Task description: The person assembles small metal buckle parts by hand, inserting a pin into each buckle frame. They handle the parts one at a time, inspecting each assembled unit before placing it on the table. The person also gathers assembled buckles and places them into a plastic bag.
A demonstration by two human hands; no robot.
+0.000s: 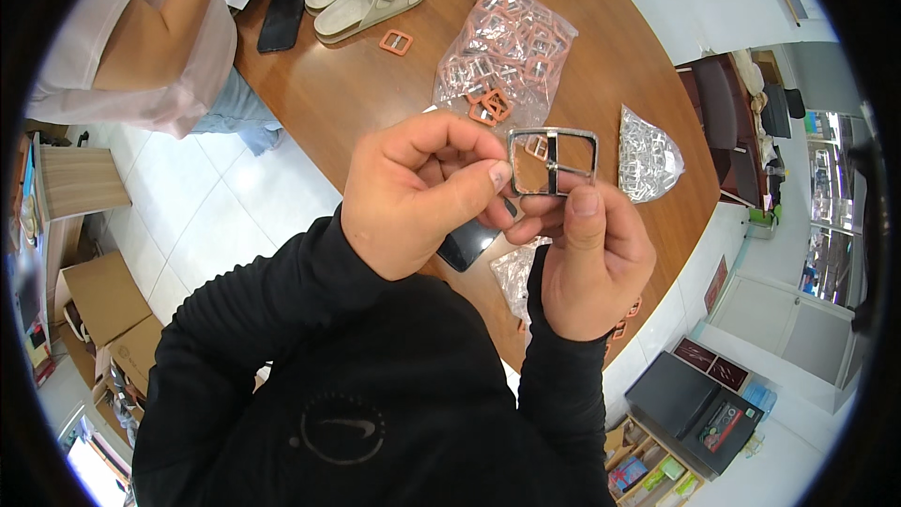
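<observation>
Both hands hold a square silver metal buckle (552,150) with a dark centre bar, raised above the table. My left hand (413,192) pinches its left side between thumb and index finger. The lower right edge is gripped by my right hand (601,258), its thumb in front and fingers behind. Beyond the hands lies a clear bag of orange buckles (511,42), with a few loose orange buckles (493,106) at its near end. A clear bag of silver metal parts (648,158) sits to the right. Partly hidden under my hands are a dark phone (466,242) and a crumpled clear bag (513,277).
On the brown wooden table (375,84), beige buckled sandals (371,2) and a black phone (282,18) lie at the far left, near a single orange buckle (396,42). Another person (141,47) is at the table's left edge. Cardboard boxes (113,310) stand on the floor.
</observation>
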